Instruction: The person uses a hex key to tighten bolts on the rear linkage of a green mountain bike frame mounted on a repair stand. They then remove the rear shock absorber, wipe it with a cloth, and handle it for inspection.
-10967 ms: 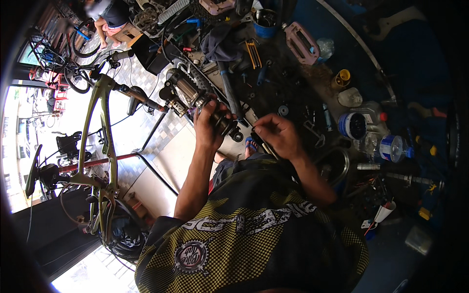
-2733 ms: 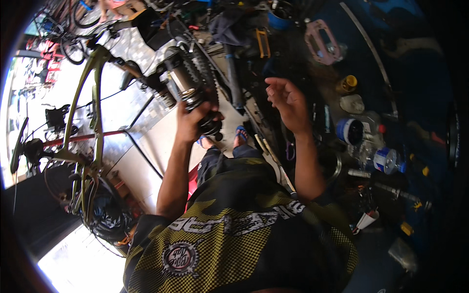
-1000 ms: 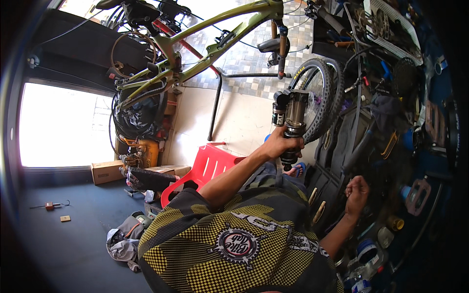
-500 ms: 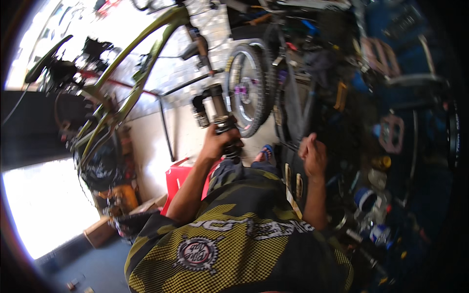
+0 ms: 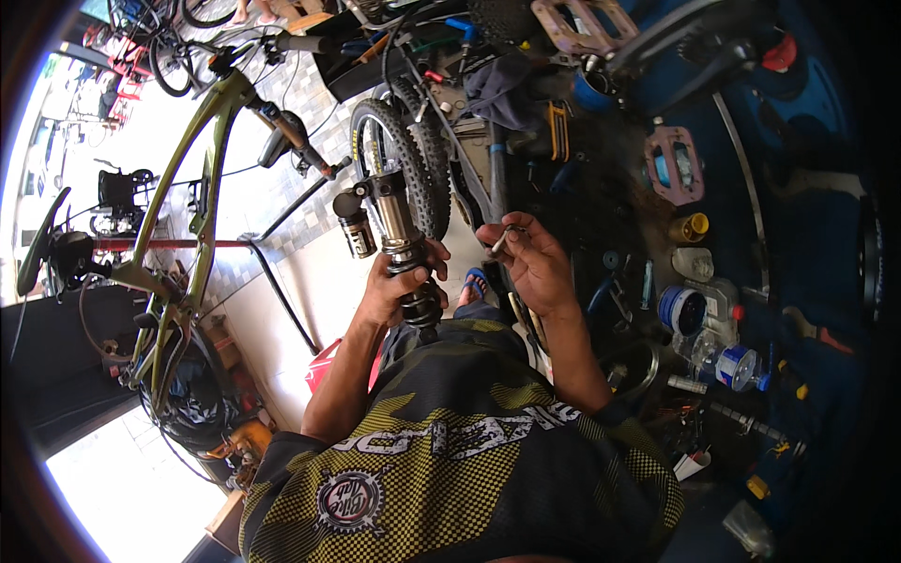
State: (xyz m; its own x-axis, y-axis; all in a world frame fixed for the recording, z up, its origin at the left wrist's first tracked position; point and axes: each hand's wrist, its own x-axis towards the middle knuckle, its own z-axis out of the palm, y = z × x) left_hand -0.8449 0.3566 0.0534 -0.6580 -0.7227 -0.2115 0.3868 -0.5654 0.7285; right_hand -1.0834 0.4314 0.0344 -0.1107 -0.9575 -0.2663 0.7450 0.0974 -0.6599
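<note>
Upright in front of my body stands a bicycle rear shock absorber (image 5: 402,225) with a dark coil, a bronze-grey body and a small reservoir (image 5: 356,231) at its side. My left hand (image 5: 399,286) is wrapped round the coil part, thumb across the front. Beside it, to the right, my right hand (image 5: 533,258) pinches a small silver metal pin (image 5: 502,241) between thumb and fingers; its exact kind is too small to tell. The two hands are apart, and the pin does not touch the shock.
An olive bicycle frame (image 5: 208,174) is held on a stand at the left. Wheels (image 5: 399,141) with knobbly tyres lean beyond the shock. On the right, a cluttered dark bench holds a pinkish pedal (image 5: 674,164), a yellow container (image 5: 690,228) and a plastic bottle (image 5: 737,366).
The view has swung, so the surroundings sit further left. My right hand has come inward toward the shock, and the silver pin now shows in its fingers. The left hand still grips the shock.
</note>
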